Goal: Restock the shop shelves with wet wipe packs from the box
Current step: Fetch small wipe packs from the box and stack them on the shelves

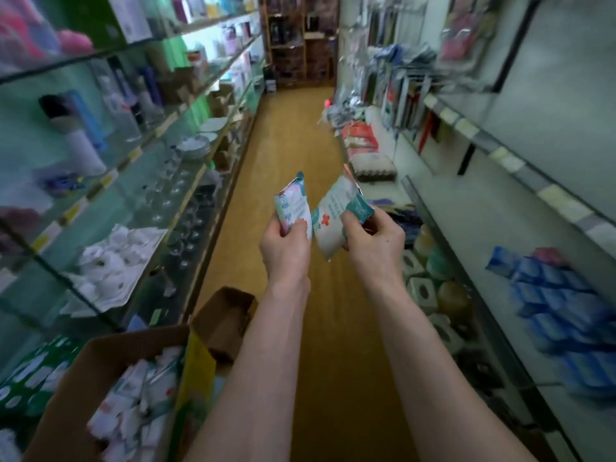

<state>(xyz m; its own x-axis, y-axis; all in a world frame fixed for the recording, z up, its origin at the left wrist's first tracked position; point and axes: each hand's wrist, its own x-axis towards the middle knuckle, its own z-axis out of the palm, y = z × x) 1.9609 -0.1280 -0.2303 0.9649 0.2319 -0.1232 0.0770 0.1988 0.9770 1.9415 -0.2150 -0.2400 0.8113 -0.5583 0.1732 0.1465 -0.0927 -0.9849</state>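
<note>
A: Start with the big things. What fills the aisle?

B: Glass shelves (110, 181) run down the left side, stocked with bottles, plates and glassware. White metal shelves (493, 208) run down the right, and on the near right one lies a pile of blue packs (566, 315). A yellow-brown floor (293, 155) stretches to the far end between them.

A: And the box?

B: An open cardboard box (100, 368) sits near, at the bottom left, beside the glass shelves. It holds a jumble of white and teal wet wipe packs (140, 405), blurred in detail.

A: Where are the hands?

B: Both are held out over the floor in mid-aisle, close together, well beyond the box. The left hand (285, 248) pinches the lower end of one wet wipe pack (293, 208), thumb pressed on its face and fingers curled behind, so the pack stands upright above the grip.

A: The right?

B: The right hand (376, 241) clamps a second pack (336, 215) by its right edge, thumb on the front and fingers behind. This pack tilts and juts out to the left of the grip, with a red cross mark on its face.

A: Do the two packs meet?

B: Their near edges lie just beside each other; whether they touch I cannot tell.
</note>
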